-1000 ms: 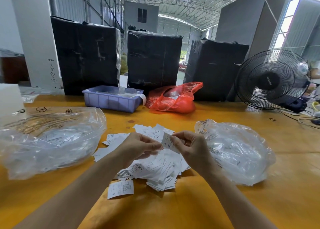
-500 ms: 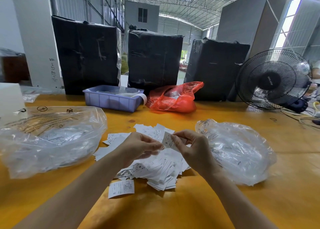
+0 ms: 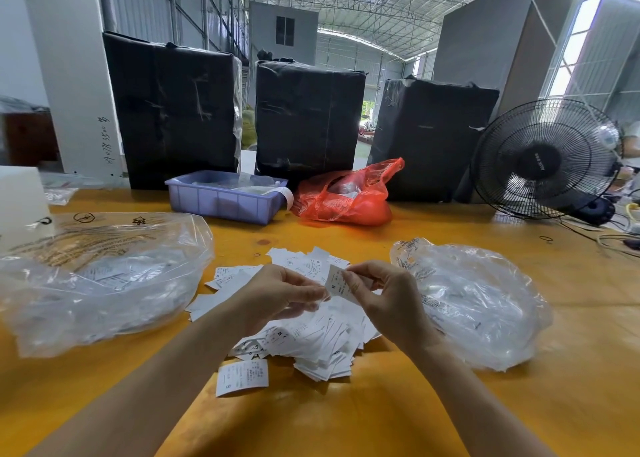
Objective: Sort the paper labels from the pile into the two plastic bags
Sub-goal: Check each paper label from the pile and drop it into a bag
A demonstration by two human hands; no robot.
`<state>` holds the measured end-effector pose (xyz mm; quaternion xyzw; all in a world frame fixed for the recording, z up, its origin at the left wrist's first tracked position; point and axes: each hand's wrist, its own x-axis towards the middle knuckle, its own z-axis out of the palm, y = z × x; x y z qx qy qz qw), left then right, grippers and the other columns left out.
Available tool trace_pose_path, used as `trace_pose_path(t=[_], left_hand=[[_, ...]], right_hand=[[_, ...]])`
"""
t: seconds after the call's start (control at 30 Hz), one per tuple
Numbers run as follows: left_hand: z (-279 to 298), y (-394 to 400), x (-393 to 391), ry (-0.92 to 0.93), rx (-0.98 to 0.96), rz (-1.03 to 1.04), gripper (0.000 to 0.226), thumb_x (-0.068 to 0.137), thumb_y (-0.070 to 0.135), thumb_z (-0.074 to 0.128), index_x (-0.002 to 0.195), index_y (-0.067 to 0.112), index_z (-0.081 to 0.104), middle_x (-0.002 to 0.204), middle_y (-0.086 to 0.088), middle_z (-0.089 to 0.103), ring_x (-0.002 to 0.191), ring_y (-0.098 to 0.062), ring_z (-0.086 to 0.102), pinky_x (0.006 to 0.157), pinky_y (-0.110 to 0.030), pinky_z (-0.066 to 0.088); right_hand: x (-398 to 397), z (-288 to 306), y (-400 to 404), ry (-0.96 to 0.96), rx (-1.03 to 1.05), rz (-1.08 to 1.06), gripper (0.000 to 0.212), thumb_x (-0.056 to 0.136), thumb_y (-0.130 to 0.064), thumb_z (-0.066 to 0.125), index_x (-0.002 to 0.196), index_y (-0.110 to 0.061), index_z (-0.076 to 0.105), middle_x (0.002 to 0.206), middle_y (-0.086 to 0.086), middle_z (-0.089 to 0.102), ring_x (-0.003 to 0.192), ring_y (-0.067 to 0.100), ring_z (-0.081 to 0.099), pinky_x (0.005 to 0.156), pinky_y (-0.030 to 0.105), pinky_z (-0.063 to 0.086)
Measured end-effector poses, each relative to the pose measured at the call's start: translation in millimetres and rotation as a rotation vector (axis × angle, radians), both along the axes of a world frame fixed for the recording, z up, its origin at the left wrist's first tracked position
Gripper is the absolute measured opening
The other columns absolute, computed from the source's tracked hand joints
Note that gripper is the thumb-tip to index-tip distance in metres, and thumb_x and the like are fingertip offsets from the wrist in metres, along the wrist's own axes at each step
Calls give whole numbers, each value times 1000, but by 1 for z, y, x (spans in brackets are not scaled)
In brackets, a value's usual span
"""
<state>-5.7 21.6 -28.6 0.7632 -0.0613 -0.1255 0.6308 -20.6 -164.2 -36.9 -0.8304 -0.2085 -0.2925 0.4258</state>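
Both hands up over the label pile, one label in play

Right hand (image 3: 388, 300) pinches a thin white label (image 3: 337, 283) above the pile (image 3: 311, 339); left hand (image 3: 277, 297) is curled, holding I can't tell what. Crinkly clear left bag (image 3: 97, 283) and right bag (image 3: 485, 304) flank the pile on the yellow table (image 3: 415, 404).

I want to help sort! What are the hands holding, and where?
One small white paper label, pinched at its right edge by the right hand; the left hand meets its lower left edge.

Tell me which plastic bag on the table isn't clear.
The red bag at the back, beside the blue tray. The left bag and right bag flanking the label pile are both transparent.
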Motion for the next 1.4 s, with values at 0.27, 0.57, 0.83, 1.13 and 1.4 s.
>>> trace_pose_path(t=[0.27, 0.57, 0.83, 1.13, 1.4], left_hand=[[-2, -1, 3, 4, -77, 84, 13, 74, 17, 75, 79, 5, 73, 84, -14, 73, 76, -14, 68, 75, -25, 54], [-5, -8, 0, -2, -96, 33, 17, 68, 16, 78, 77, 2, 74, 68, -7, 71, 66, -11, 66, 62, -18, 53], [-7, -18, -1, 89, -341, 241, 26, 76, 20, 74, 94, 1, 70, 78, -9, 72, 84, -22, 64, 62, -26, 45], [-7, -32, -10, 194, -565, 303, 41, 58, 26, 77, 95, 9, 71, 85, -6, 71, 85, -19, 62, 65, -27, 41], [-6, -26, -6, 128, -379, 270, 30, 67, 33, 76, 83, 9, 70, 70, -6, 70, 61, -14, 55, 47, -20, 43]], right_hand=[[-2, 2, 2, 188, -11, 100, 8, 85, -9, 68, 88, -4, 73, 80, 6, 70, 72, 16, 64, 63, 28, 54], [-4, 3, 2, 468, 183, 250, 20, 74, -5, 76, 92, -4, 66, 87, 24, 67, 78, 26, 64, 75, 42, 55], [-6, 2, 6, 424, 191, 174, 60, 67, -31, 75, 119, -11, 50, 88, 14, 67, 73, 23, 70, 75, 45, 57], [-10, -7, 24, 360, 370, 203, 52, 78, -4, 74, 123, -18, 53, 98, 14, 66, 83, 25, 70, 78, 38, 58], [-4, -3, 10, 404, 361, 170, 42, 81, 5, 67, 118, -13, 61, 83, 7, 66, 71, 17, 64, 74, 33, 57]])
